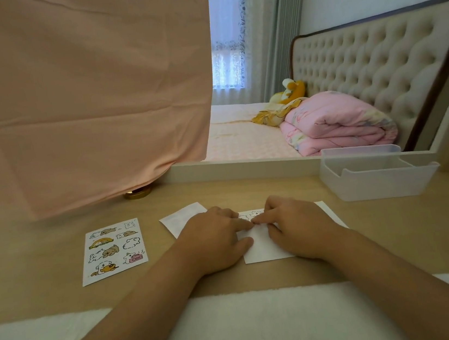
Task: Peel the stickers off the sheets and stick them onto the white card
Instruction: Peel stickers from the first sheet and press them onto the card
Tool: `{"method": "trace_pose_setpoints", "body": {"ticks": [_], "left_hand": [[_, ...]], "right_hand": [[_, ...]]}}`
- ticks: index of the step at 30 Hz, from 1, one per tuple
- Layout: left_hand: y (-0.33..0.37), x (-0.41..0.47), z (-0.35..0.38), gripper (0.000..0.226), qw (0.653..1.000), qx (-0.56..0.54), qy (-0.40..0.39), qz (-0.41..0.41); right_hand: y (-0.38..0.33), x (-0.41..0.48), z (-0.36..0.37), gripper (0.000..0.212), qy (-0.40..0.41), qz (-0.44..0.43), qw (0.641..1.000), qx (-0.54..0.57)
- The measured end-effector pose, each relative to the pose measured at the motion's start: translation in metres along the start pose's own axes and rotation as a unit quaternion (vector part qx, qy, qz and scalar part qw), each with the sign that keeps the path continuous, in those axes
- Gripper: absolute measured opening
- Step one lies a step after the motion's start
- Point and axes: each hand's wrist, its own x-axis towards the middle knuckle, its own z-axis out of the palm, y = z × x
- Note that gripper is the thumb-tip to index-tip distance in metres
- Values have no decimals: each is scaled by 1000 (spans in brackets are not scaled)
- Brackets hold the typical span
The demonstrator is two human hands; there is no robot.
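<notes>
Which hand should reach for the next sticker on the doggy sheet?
Probably the left hand. The sticker sheet lies just left of it, while the right hand would have to cross the white card.

Sticker sheet left of card; perhaps second sheet behind; tray right.

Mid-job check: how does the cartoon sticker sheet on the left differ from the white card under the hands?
The printed cartoon sticker sheet lies untouched; the white paper card is under the left hand and right hand. The sheet is covered in pictures; the card shows only a few near its far edge. Both lie flat on the wooden desk.
</notes>
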Motion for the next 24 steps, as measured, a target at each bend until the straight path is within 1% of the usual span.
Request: {"method": "trace_pose_setpoints", "body": {"ticks": [3,6,11,12,14,17,19,21,24], "left_hand": [[1,-1,2,44,1000,18,15,5],[2,-2,3,43,999,33,29,9],[5,-3,4,39,1000,9,25,-13],[5,-3,6,41,1000,6,24,-19],[7,-1,9,54,999,9,21,-23],[8,2,13,71,999,38,28,-5],[8,2,14,78,999,42,30,5],[5,2,16,72,997,63,45,17],[4,0,13,54,991,98,77,48]], "right_hand": [[1,-1,3,36,8,5,1000,7],[2,0,3,39,1,3,1000,4],[4,-3,-1,38,-7,0,1000,-15],[4,-4,-2,37,-7,-3,1000,-16],[4,-5,-4,34,0,-8,1000,-12],[3,-7,-6,32,12,-3,1000,-3],[3,-7,-6,32,20,5,1000,0],[3,-6,-4,32,27,14,1000,4],[4,-5,0,31,28,20,999,21]]}}
